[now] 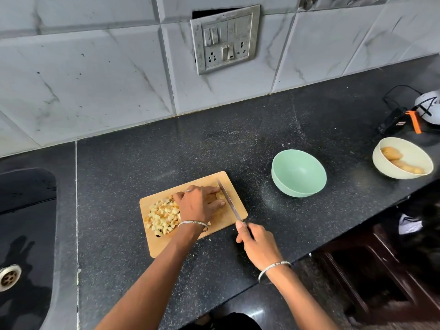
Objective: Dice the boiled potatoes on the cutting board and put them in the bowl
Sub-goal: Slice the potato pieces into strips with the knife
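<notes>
Under left hand (197,203), potato (220,196) mostly hidden, knife (229,201) handle inside right hand (258,244), sink (26,210) cropped

two bowls are counted, one green bowl (297,189) and one cream bowl (414,155); two whole potatoes (391,153) are seen in the latter. one cutting board (166,244), one knife (228,200) and one heap of diced potato (163,215) are shown, with two hands, the left hand (197,204) and the right hand (257,244), and two bangles (193,222).
</notes>
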{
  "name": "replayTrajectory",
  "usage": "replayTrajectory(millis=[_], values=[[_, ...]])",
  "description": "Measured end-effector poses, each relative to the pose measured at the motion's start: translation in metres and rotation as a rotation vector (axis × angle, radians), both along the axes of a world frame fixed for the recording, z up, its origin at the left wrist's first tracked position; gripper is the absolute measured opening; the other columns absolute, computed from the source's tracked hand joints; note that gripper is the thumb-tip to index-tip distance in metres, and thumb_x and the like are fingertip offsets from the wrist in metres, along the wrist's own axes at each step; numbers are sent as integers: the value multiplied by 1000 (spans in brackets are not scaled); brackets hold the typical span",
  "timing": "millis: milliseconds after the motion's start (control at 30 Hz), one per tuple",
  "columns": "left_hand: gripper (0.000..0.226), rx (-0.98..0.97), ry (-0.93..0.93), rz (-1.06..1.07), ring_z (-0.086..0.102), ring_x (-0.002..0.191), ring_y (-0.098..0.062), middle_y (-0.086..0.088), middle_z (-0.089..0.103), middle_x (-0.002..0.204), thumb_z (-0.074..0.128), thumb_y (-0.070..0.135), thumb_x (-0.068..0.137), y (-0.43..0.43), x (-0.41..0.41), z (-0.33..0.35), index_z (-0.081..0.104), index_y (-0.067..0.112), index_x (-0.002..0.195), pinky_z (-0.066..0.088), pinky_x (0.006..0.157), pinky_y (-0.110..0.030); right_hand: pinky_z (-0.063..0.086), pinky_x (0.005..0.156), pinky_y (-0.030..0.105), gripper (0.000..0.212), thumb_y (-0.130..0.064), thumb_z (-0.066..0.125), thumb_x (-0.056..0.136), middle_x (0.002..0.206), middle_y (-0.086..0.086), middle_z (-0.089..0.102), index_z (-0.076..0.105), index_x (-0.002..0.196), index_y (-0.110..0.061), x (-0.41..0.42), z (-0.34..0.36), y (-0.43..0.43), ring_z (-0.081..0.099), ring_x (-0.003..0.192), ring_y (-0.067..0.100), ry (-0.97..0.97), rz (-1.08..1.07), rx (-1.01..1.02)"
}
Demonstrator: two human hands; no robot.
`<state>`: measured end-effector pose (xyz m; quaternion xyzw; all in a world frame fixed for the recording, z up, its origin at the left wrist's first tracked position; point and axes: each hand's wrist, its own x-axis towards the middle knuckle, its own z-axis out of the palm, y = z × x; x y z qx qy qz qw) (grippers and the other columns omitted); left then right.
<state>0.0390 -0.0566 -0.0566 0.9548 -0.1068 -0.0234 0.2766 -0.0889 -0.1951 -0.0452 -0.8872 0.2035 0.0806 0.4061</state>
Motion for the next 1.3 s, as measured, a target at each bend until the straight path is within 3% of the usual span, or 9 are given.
replayTrajectory(millis=[300,533,767,1000,1300], values=[[40,-54,-5,19,54,107,-4,23,70,100,72,60,71,2,-2,-1,69,42,107,15,76,-32,44,77,33,48,-48,37,102,71,-17,61,68,83,-17,-2,-3,-1,64,84,18,1,22,-22],[39,-43,12,0,53,110,-5,27,67,107,72,63,70,6,3,-4,69,45,105,22,85,-36,45,81,34,47,-48,35,102,86,-8,71,67,88,-16,-1,-6,-1,64,88,20,22,15,-48],[38,-28,1,-3,55,107,-6,25,69,96,73,61,70,14,4,0,69,44,104,19,81,-34,46,80,33,47,-50,35,102,86,-10,70,66,87,-17,-2,-5,-2,64,87,18,45,8,-43],[34,63,32,-20,53,109,-11,22,69,94,76,53,70,27,6,1,68,42,101,30,92,-42,48,80,35,46,-49,35,102,86,-9,71,67,87,-18,-1,-3,3,65,84,17,20,25,-50],[44,215,-4,-73,48,110,-16,17,66,105,70,57,77,18,3,2,62,45,118,24,84,-40,46,82,42,49,-50,25,103,103,4,70,60,99,-15,-1,-14,25,61,100,31,87,71,-148]])
